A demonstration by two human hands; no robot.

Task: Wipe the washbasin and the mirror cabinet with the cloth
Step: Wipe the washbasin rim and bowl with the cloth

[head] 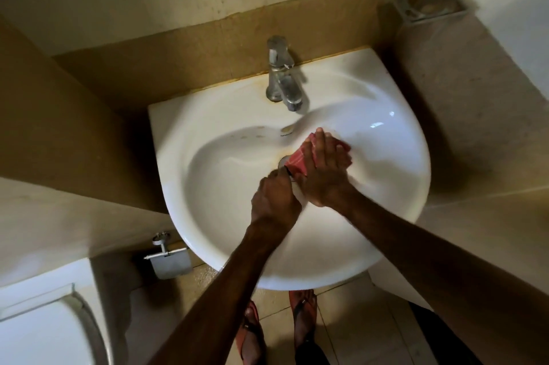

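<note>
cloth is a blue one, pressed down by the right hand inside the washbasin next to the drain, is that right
Not quite: the cloth is red, not blue. The head view shows it pressed down by the right hand inside the washbasin, next to the drain.

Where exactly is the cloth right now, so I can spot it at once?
Start at the white washbasin under the tap. In its bowl, just right of the drain, the right hand presses flat on the cloth. It is the only red thing in the basin, with thin pale checks.
</note>
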